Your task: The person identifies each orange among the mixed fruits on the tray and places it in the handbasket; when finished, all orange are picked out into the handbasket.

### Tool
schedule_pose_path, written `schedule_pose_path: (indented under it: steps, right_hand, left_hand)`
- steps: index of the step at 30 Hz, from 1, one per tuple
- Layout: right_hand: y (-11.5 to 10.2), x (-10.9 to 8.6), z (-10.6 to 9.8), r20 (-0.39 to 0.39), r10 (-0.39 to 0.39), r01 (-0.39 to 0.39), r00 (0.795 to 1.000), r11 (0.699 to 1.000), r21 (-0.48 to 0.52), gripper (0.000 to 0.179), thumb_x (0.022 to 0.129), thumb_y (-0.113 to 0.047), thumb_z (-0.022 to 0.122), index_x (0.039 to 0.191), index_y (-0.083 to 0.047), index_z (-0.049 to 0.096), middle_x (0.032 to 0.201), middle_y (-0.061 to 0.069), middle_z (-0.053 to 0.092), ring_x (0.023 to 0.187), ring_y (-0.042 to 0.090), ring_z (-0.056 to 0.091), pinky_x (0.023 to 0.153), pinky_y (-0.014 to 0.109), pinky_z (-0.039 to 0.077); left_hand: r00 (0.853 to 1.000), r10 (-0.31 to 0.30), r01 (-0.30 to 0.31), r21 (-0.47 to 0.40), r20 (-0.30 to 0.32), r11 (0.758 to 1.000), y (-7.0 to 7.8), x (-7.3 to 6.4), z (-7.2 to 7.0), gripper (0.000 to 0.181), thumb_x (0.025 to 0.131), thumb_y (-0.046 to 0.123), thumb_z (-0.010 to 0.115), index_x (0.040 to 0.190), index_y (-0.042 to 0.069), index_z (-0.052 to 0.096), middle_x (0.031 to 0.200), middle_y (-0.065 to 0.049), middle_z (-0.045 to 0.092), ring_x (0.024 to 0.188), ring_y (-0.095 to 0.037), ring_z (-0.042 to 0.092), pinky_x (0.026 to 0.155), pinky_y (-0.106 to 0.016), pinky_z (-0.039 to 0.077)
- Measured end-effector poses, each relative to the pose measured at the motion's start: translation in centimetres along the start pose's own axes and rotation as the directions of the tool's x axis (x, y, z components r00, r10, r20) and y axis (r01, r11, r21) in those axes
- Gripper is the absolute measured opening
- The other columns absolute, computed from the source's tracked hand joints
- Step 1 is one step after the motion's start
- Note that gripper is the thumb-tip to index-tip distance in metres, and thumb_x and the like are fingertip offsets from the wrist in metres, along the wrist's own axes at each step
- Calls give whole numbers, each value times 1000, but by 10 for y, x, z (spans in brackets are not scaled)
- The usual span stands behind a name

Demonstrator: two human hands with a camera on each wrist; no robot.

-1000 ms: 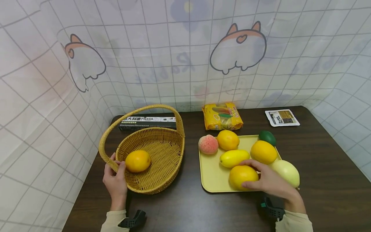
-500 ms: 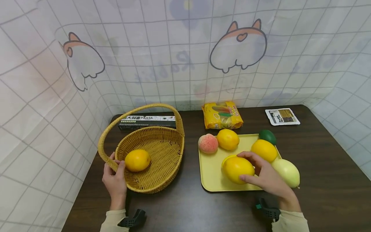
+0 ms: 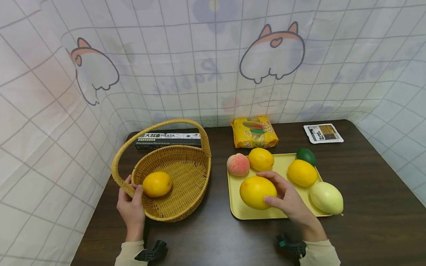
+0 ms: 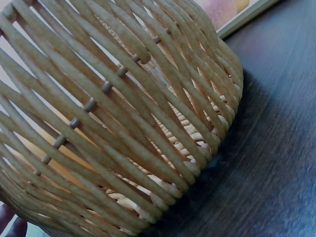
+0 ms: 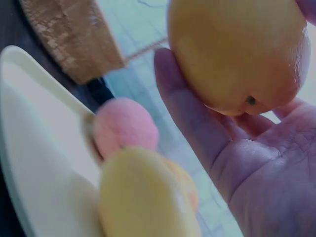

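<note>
- The right hand [image 3: 289, 201] holds a round yellow-orange fruit [image 3: 257, 192], thumb on the near side and fingers round the far side; the right wrist view shows it raised, its small dark stem mark facing the palm.
- That fruit is above the left half of the pale yellow tray [image 3: 237, 207], between its near and far edges.
- The left hand [image 3: 132, 207] grips the wicker basket [image 3: 189, 181] at the left foot of its handle, thumb over the rim and fingers outside.
- The basket stands toward the left edge of the dark tabletop [image 3: 216, 244]; an orange fruit [image 3: 157, 184] lies inside, near the left wall.
- A peach [image 3: 237, 164] sits at the tray's far left corner, just beside a small orange-yellow fruit [image 3: 261, 159] at the far edge.
- A long yellow fruit [image 5: 143, 192] shows in the right wrist view, near the peach.
- At the tray's far right corner is a dark green fruit [image 3: 306, 157]; a yellow fruit [image 3: 302, 173] lies by the right edge, and a pale green fruit [image 3: 326, 198] overhangs the near right corner.
- Along the tabletop's far edge are a black pasta box [image 3: 169, 140] behind the basket, a yellow packet [image 3: 254, 132] and, toward the far right corner, a white sachet [image 3: 323, 133].
</note>
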State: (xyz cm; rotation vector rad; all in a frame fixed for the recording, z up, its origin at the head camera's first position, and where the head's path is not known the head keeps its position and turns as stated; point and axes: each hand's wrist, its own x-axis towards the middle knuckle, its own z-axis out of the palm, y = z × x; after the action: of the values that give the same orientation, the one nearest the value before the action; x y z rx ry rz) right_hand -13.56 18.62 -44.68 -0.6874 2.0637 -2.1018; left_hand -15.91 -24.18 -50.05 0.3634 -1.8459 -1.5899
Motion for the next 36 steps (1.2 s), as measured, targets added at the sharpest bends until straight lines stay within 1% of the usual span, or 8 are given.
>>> schedule_pose_path:
  steps: [6,11,12,18,19,24,27,36]
  right_hand:
    - [2,13,19,22,29,-31,999,998,61,56,93,-3,60,143,0,36,140,13,41,118,23,49,96,29,47]
    - [2,28,40,97,18,-32,995,989,145,58,92,-3,63,143,1,35,142,16,40,118,27,49,95,32,48]
    - [2,31,44,109,19,-35,994,988,148,58,92,-3,64,143,-1,36,142,16,40,118,28,49,95,33,49]
    - [4,54,72,163,20,-35,986,995,91,56,91,-8,66,141,-8,42,139,14,45,114,31,50,93,34,49]
    - [4,57,76,172,18,-33,985,996,87,56,91,-9,66,141,-9,43,139,14,46,113,31,51,93,34,49]
    - [7,73,100,212,13,-24,977,998,50,55,89,-14,67,140,-13,45,135,9,50,109,28,53,92,36,48]
    - [9,80,111,228,5,-4,974,1000,-7,56,88,-18,69,140,-17,47,134,4,52,107,24,54,91,37,48]
    - [5,99,133,241,-63,91,968,990,-106,56,86,-20,71,137,-22,50,133,-4,52,105,18,55,90,36,47]
  left_hand:
    - [1000,-5,5,2,-2,1000,0,0,1,25,93,5,60,109,-13,57,141,-15,53,110,-23,53,79,-12,41]
    - [1000,6,-6,5,1,1000,1,-1,0,24,93,5,60,110,-12,60,140,-12,54,109,-22,53,79,-12,41]
    - [1000,9,-9,3,4,1000,6,-2,0,24,93,4,60,110,-13,60,140,-13,54,111,-23,53,80,-11,41]
    - [1000,24,-24,3,-1,1000,40,-12,4,23,93,4,59,102,-17,57,138,-20,54,117,-30,51,83,-11,40]
    - [1000,24,-24,5,-2,1000,41,-13,4,23,93,4,59,102,-16,57,138,-21,54,117,-30,51,83,-11,40]
    - [1000,22,-22,11,1,1000,41,-13,5,22,93,4,59,101,-16,56,138,-21,54,119,-33,50,86,-11,39]
    - [1000,23,-23,13,5,1000,39,-13,5,21,92,4,59,101,-15,56,138,-20,54,119,-32,51,86,-11,39]
    - [1000,14,-14,9,2,1000,32,-10,2,20,92,5,60,99,-13,57,139,-17,54,119,-31,51,82,-12,40]
